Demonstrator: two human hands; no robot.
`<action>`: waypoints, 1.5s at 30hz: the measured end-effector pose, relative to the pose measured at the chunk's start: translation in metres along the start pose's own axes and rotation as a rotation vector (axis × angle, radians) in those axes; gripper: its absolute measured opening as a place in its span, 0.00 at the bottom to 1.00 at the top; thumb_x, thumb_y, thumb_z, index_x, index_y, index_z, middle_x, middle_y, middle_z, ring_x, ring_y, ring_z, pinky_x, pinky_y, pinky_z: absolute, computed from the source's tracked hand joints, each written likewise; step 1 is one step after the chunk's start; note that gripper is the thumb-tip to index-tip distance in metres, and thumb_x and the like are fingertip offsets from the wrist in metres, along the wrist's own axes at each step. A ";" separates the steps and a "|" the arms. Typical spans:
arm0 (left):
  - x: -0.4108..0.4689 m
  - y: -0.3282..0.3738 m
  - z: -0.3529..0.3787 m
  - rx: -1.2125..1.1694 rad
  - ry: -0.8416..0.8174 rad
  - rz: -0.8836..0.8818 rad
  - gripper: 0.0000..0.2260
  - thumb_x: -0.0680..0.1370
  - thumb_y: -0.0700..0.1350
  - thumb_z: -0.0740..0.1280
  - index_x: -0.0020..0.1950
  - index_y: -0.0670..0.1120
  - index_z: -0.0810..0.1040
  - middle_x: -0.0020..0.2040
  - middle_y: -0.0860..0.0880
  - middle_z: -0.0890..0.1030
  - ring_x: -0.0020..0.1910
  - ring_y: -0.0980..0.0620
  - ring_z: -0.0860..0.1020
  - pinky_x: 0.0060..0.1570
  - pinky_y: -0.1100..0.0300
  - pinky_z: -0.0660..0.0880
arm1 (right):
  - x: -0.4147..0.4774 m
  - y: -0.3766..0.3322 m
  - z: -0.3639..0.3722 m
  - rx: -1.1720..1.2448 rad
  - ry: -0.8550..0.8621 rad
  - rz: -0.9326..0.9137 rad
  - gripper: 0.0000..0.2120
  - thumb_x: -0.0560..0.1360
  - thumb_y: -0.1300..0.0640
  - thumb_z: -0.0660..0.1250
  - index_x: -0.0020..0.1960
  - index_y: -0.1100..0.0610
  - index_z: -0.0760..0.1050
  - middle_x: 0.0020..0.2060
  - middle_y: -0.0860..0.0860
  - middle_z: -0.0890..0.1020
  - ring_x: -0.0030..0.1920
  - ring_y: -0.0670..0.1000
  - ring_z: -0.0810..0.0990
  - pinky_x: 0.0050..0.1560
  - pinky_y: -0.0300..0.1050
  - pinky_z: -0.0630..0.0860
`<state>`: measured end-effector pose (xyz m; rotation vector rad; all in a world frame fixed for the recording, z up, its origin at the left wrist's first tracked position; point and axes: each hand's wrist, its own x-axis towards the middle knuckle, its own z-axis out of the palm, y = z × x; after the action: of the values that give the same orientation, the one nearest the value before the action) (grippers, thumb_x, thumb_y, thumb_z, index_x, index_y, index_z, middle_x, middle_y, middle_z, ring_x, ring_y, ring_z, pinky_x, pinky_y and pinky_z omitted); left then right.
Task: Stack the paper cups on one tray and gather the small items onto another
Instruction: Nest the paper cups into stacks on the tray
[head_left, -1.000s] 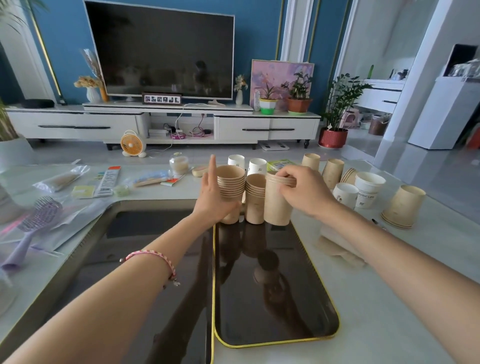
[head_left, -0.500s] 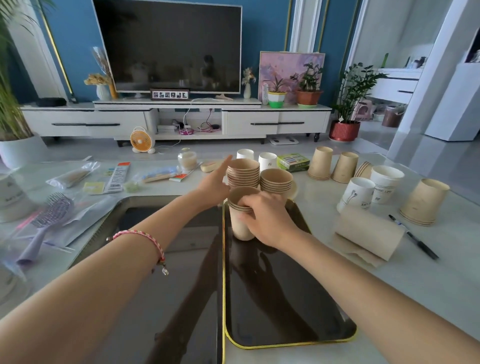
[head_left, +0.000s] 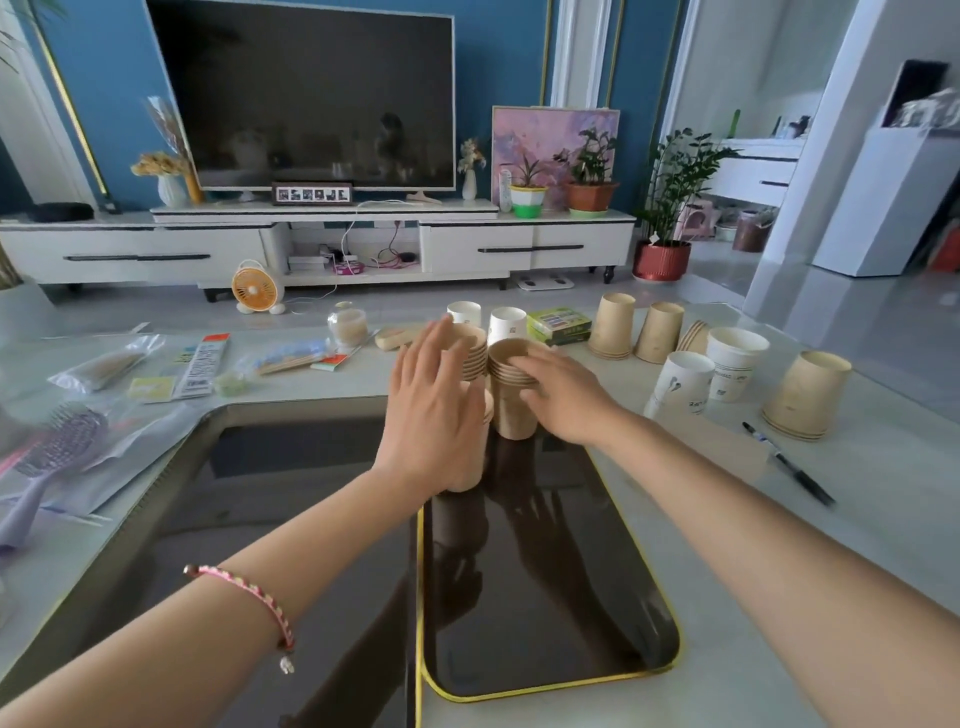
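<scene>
On the pale table (head_left: 810, 561) before the television (head_left: 311, 93), your left hand (head_left: 431, 415) and right hand (head_left: 566, 400), both flat, touch the brown cup stacks (head_left: 511, 415).

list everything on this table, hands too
brown cup stacks: two visible, tan, upright at far end of yellow-rimmed tray
second tray: one, dark, left of the first
upturned cup stacks: at least three, tan, table right
white cups: four, two behind the stacks, two right
green box: one, beside far white cups
pen: one, black, table right
hairbrush: one, purple, table left
packets: several, clear, table left
left hand: flat against stacks
right hand: resting on right stack
</scene>
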<state>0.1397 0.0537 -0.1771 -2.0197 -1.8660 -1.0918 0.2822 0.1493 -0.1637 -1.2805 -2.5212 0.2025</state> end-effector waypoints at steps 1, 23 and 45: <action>0.002 0.007 0.003 0.002 -0.016 0.049 0.22 0.78 0.52 0.49 0.68 0.45 0.67 0.74 0.44 0.62 0.74 0.45 0.57 0.73 0.49 0.54 | -0.001 0.002 -0.002 -0.022 0.007 0.000 0.23 0.80 0.56 0.55 0.74 0.51 0.59 0.76 0.49 0.56 0.76 0.52 0.53 0.74 0.54 0.54; 0.075 0.158 0.115 -0.337 -0.243 0.046 0.16 0.78 0.40 0.58 0.67 0.48 0.68 0.69 0.50 0.69 0.69 0.51 0.65 0.64 0.63 0.61 | -0.045 0.280 -0.072 0.196 0.297 0.665 0.28 0.75 0.56 0.65 0.72 0.57 0.61 0.72 0.60 0.61 0.70 0.59 0.64 0.69 0.49 0.63; 0.186 0.132 0.147 -0.985 0.094 -0.566 0.36 0.70 0.42 0.73 0.71 0.53 0.56 0.62 0.47 0.71 0.56 0.48 0.74 0.56 0.50 0.75 | 0.049 0.250 -0.114 0.283 0.368 0.418 0.13 0.76 0.57 0.65 0.59 0.60 0.75 0.56 0.54 0.78 0.56 0.53 0.76 0.56 0.44 0.70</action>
<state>0.3070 0.2604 -0.1227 -1.7086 -2.1257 -2.6083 0.4839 0.3352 -0.1117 -1.5453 -1.8302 0.3626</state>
